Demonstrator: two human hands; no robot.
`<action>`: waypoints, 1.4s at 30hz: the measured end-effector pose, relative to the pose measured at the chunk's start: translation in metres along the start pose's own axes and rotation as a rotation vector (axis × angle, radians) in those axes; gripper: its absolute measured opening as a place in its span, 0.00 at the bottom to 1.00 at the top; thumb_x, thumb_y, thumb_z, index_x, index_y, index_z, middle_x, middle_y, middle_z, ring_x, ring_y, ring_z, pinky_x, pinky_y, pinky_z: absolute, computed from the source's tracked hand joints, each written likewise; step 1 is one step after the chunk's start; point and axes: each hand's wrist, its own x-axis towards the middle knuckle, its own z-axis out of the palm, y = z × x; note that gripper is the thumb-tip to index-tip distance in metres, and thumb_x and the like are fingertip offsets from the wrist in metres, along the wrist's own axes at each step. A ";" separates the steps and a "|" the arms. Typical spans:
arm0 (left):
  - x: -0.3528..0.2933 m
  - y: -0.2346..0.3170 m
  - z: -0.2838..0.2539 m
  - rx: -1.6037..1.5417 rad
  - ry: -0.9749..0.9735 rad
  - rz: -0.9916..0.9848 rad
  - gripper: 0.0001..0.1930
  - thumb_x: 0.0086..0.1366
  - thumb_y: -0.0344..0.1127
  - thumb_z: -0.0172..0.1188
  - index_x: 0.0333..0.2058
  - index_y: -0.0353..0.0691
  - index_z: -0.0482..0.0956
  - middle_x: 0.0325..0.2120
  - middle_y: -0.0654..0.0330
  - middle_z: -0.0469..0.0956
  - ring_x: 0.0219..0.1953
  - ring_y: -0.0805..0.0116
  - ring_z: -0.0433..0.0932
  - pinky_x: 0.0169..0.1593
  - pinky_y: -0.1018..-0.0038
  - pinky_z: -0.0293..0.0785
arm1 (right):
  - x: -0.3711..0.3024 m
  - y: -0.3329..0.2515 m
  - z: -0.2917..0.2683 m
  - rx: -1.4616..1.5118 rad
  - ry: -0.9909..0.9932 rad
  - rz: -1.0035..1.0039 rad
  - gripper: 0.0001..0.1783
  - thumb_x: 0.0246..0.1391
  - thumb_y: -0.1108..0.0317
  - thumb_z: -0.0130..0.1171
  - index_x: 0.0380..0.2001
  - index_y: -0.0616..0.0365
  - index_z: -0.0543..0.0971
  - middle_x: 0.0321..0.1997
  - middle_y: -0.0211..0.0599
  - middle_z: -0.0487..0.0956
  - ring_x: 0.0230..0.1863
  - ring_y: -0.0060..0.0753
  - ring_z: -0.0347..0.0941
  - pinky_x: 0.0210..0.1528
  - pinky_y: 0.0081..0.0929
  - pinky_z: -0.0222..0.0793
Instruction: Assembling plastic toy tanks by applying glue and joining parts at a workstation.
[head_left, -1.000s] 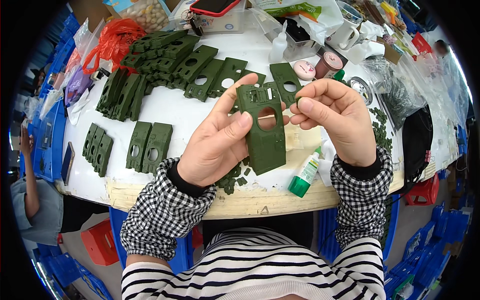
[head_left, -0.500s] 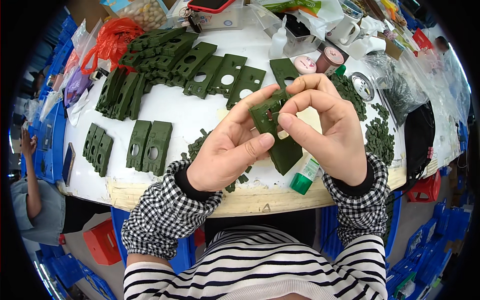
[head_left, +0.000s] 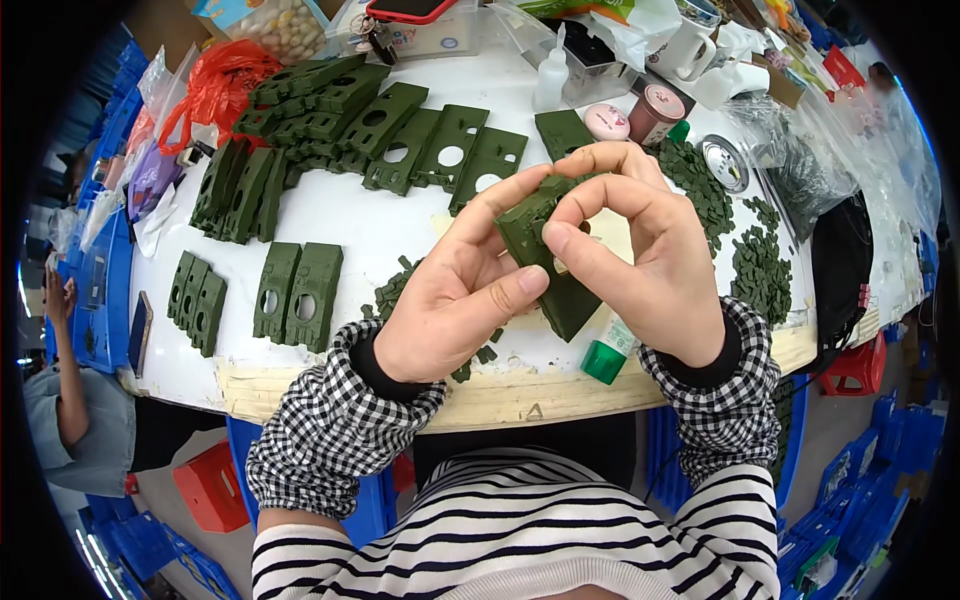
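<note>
A dark green plastic model hull piece (head_left: 572,308) with a round hole is held tilted above the table's near edge. My left hand (head_left: 440,305) grips its left side, thumb on the near face and fingers behind. My right hand (head_left: 655,262) is closed at the upper part, thumb and fingertips pressed against the piece; whether a tiny part is pinched there is hidden. Below the right hand lies a small tube with a green cap (head_left: 604,360). Beside my left hand are scattered small green parts (head_left: 390,292). Another hull piece (head_left: 562,132) lies just beyond my fingers.
Stacked green hull pieces (head_left: 330,95) cover the back left, with two more pieces (head_left: 318,295) nearer. Heaps of small green parts (head_left: 762,275) lie at right. A white dropper bottle (head_left: 551,78), pink round tin (head_left: 608,121) and red bag (head_left: 222,85) stand farther back. Another person's arm (head_left: 62,350) shows far left.
My right thumb and fingers have shifted slightly left and closer onto the hull piece, which has tilted a little. My left hand keeps its grip. The whole view has moved slightly.
</note>
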 end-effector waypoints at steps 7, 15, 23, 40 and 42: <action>0.000 -0.001 0.002 -0.001 0.028 -0.005 0.35 0.68 0.24 0.54 0.69 0.40 0.49 0.58 0.59 0.65 0.56 0.73 0.67 0.56 0.74 0.69 | -0.001 -0.005 -0.003 -0.032 -0.038 0.037 0.05 0.48 0.71 0.65 0.27 0.60 0.80 0.49 0.41 0.73 0.56 0.33 0.65 0.62 0.33 0.54; 0.001 -0.001 -0.001 0.044 0.010 0.004 0.35 0.68 0.24 0.54 0.69 0.41 0.49 0.59 0.58 0.64 0.57 0.72 0.67 0.58 0.73 0.69 | -0.001 -0.004 -0.001 -0.122 0.010 -0.025 0.05 0.46 0.70 0.67 0.27 0.59 0.81 0.47 0.39 0.75 0.54 0.34 0.66 0.61 0.34 0.56; 0.001 -0.001 0.000 0.014 0.013 -0.017 0.35 0.68 0.24 0.54 0.69 0.40 0.49 0.59 0.57 0.63 0.59 0.70 0.65 0.60 0.72 0.69 | 0.000 -0.005 -0.001 -0.151 0.012 -0.039 0.05 0.46 0.71 0.67 0.26 0.58 0.81 0.46 0.38 0.75 0.52 0.34 0.66 0.60 0.32 0.57; -0.001 0.011 -0.001 -0.086 -0.077 -0.047 0.37 0.70 0.43 0.53 0.70 0.38 0.45 0.52 0.45 0.72 0.53 0.58 0.75 0.59 0.63 0.70 | 0.004 -0.010 -0.023 0.221 -0.056 -0.029 0.08 0.52 0.75 0.58 0.35 0.58 0.71 0.45 0.37 0.69 0.53 0.31 0.64 0.64 0.31 0.51; -0.001 0.014 -0.002 -0.080 -0.082 -0.079 0.42 0.66 0.50 0.53 0.70 0.37 0.45 0.47 0.43 0.74 0.49 0.55 0.77 0.54 0.62 0.73 | 0.009 -0.011 -0.030 0.212 -0.193 -0.149 0.19 0.48 0.73 0.64 0.45 0.62 0.72 0.51 0.40 0.70 0.57 0.34 0.64 0.64 0.34 0.53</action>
